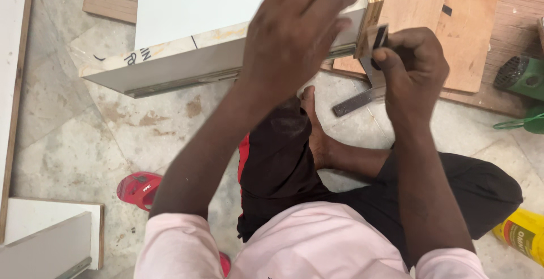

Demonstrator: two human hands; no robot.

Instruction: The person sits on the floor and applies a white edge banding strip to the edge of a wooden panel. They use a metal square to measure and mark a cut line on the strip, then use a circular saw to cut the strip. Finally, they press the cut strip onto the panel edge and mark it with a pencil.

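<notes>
My left hand [294,29] lies palm down on the near corner of a white laminated board [192,7] that rests tilted above the floor. My right hand [411,69] grips a metal try square [362,94] held against the board's plywood edge [371,1] at its right corner. The square's blade reaches down toward the floor below my hand. I sit on the floor with my legs folded under the board.
A bare plywood sheet [447,24] lies at the upper right. A green power tool [521,77] sits at the right edge, a yellow bottle [524,236] at the lower right. A red sandal [139,188] lies at left, white board offcuts [48,239] at lower left.
</notes>
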